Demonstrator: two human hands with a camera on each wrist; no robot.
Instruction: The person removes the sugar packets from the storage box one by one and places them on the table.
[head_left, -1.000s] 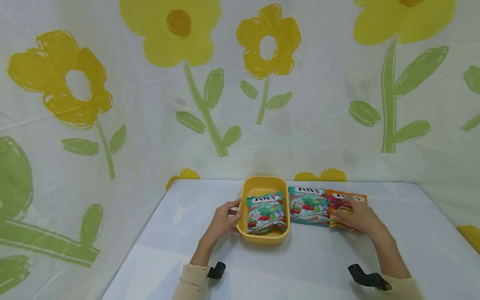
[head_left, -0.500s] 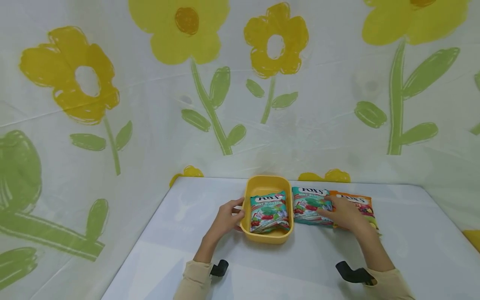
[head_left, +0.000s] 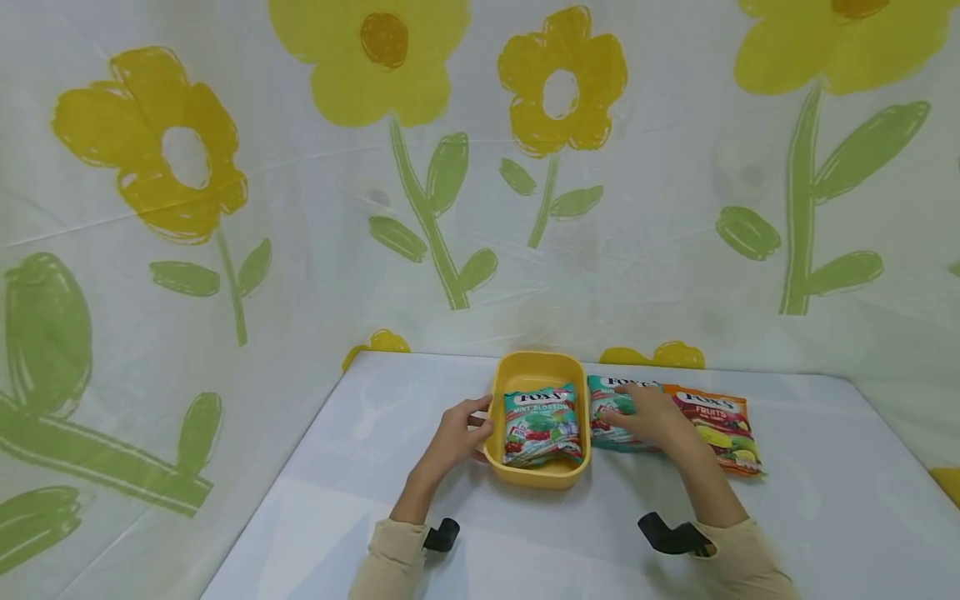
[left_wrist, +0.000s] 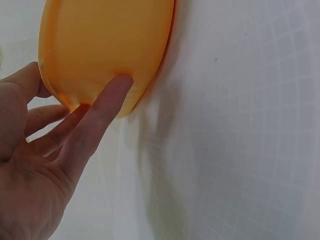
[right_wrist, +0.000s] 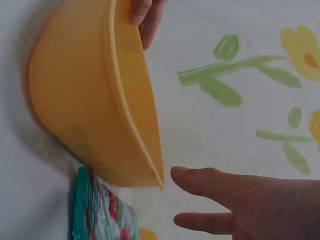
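Observation:
A yellow plastic container (head_left: 536,478) stands on the white table, with a teal Fox's Mint Blossom candy bag (head_left: 542,425) in it. My left hand (head_left: 452,437) holds the container's left side; the left wrist view shows fingers against its outer wall and the thumb by the rim. My right hand (head_left: 651,415) is over a second teal Fox's candy bag (head_left: 606,433), right of the container, and hides part of it. In the right wrist view its thumb and a finger are extended, apart from the container, with nothing held between them.
An orange Fox's Fruits candy bag (head_left: 718,429) lies to the right of the second teal bag. The white tabletop (head_left: 555,542) reaches back to a flower-printed curtain (head_left: 645,250), which also hangs on the left.
My right hand has moved left from the orange bag to over the second teal bag, uncovering the orange one. My left hand has stayed on the container. The head view has shifted slightly.

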